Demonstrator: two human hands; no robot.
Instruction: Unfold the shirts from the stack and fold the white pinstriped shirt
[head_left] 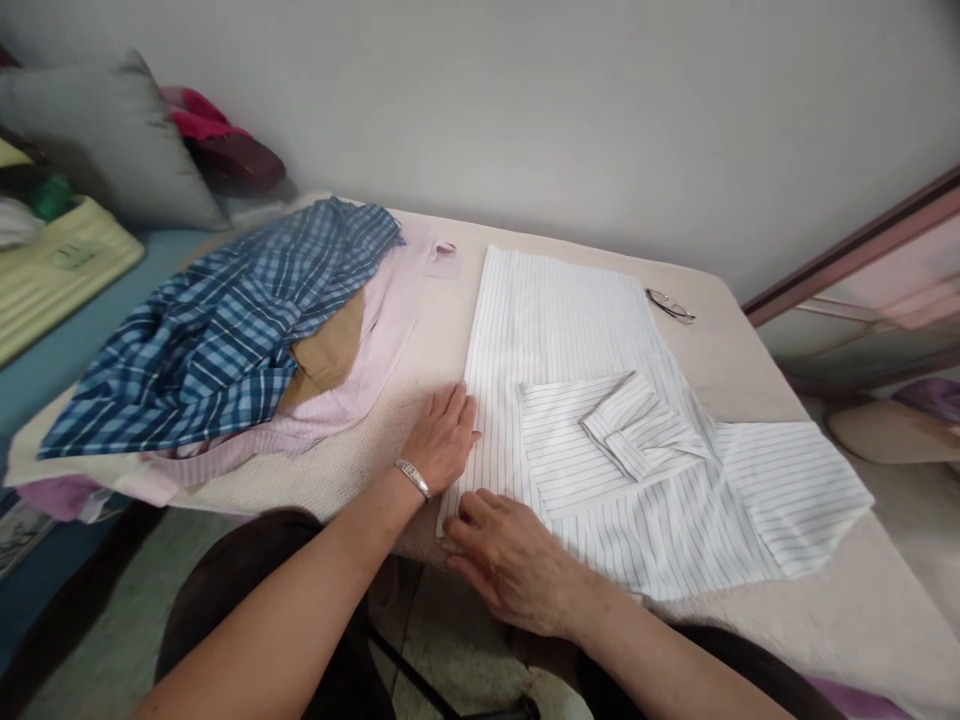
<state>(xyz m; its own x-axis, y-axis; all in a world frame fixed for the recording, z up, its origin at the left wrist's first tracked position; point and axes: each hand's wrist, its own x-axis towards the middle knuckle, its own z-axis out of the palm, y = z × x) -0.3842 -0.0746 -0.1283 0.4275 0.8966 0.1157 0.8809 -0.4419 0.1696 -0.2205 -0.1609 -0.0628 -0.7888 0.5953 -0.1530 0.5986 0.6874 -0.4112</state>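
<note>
A white shirt with dark pinstripes [570, 310] lies spread on the cloth-covered surface, one sleeve [637, 425] folded back across its middle with the cuff on top. My left hand [444, 436], with a silver bracelet at the wrist, rests flat along the shirt's left edge, its fingers stretched out. Close by, my right hand [514, 562] has its fingers curled over the shirt's near left corner and appears to pinch the fabric there. The undersides of the right fingers are partly hidden.
Left of the shirt, a blue plaid shirt [247, 320] lies heaped over a brown garment [326, 355] and a pink garment [390, 310]. Eyeglasses [670, 306] rest at the far right. A grey cushion [112, 140] and yellow box [67, 265] stand at far left. A wall borders the back.
</note>
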